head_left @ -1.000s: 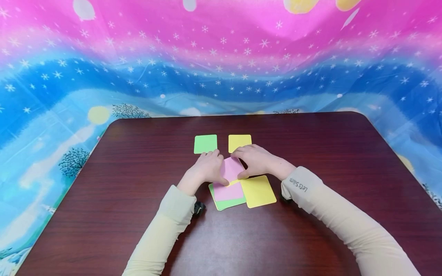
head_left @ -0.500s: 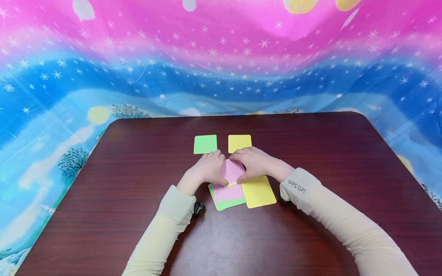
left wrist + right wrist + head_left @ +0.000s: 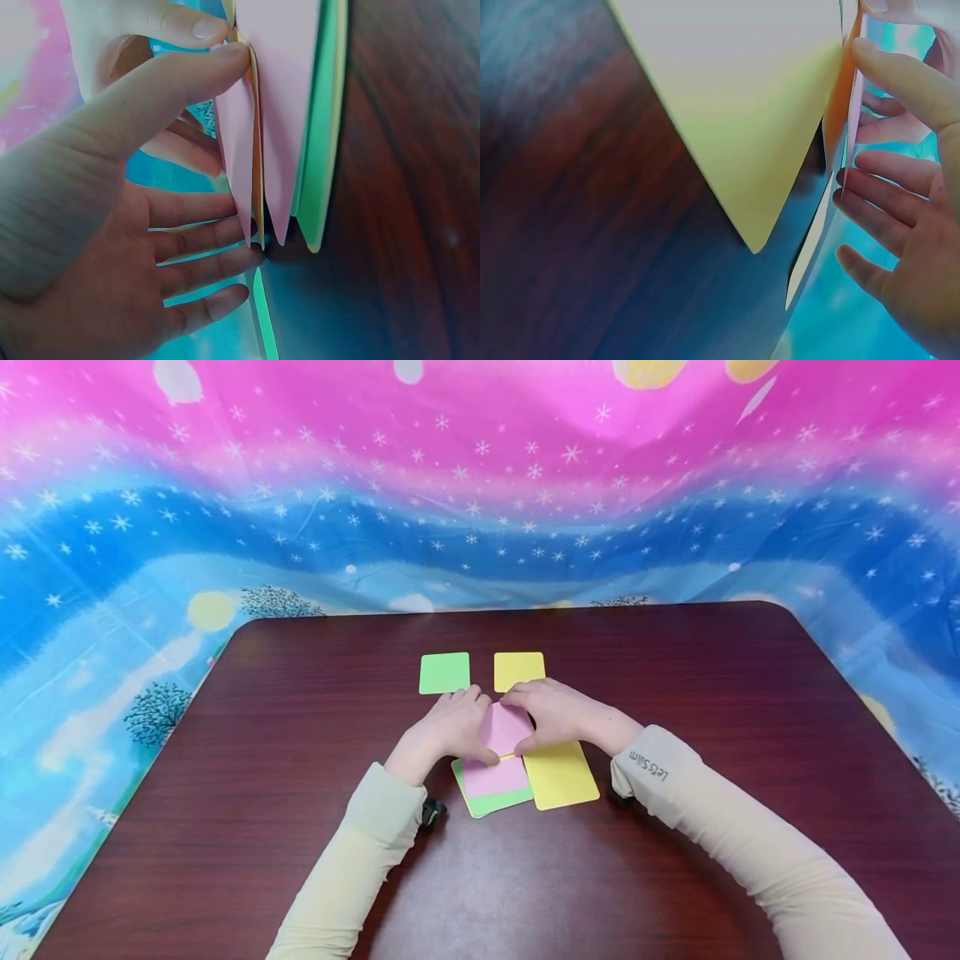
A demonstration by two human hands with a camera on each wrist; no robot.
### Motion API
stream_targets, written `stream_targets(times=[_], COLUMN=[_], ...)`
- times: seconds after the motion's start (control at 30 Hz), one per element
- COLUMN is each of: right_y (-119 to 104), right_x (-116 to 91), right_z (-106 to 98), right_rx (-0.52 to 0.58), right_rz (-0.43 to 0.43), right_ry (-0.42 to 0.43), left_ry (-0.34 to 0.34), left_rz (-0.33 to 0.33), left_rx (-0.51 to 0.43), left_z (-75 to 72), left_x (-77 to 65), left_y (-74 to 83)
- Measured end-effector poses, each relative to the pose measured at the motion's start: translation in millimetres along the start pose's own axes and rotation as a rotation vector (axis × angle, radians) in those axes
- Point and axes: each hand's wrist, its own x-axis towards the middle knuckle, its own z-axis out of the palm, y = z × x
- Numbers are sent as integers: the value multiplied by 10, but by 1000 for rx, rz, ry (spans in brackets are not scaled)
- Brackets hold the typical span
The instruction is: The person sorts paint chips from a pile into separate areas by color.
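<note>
Pink card (image 3: 507, 727) between two hands, over the middle of the bench (image 3: 187, 827); the left hand (image 3: 450, 727) grips its left side, thumb at the near edge and fingers toward the far edge; the right hand (image 3: 561, 718) holds the right side in mirror image, its thumb likewise at the near edge; neither hand is plainly nearer, and this even, two-sided hold is judged the relation on which any shift would turn; the card is roughly square, with no clear long axis.

Against its underside lies an under-card (image 3: 838, 112), yellow at the near edge in the head view, orange in shade in the wrist views; the left wrist view shows a gap between this pair and the lower pink card (image 3: 285, 112); whether the far edge meets the bench cannot be told.

Toward the person, the lower pink card rests on a near green card (image 3: 501, 803); to the right, a near yellow card (image 3: 564, 778) lies askew; beyond the fingers, a far green card (image 3: 445, 672) lies ahead of the left hand and a far yellow card (image 3: 519, 669) ahead of the right, the two apart; patterned cloth (image 3: 480, 485) hangs behind.
</note>
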Motion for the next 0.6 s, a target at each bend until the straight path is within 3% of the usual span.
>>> stream_targets(times=[0.33, 0.6], right_y=[70, 145], right_x=[-54, -122], right_z=[-36, -58], right_rx=[23, 21], right_rz=[-5, 47], right_ry=[40, 56], left_ry=[10, 9], left_rz=[21, 25], left_rx=[15, 57], left_z=[-96, -157], left_x=[64, 170], left_y=[60, 113])
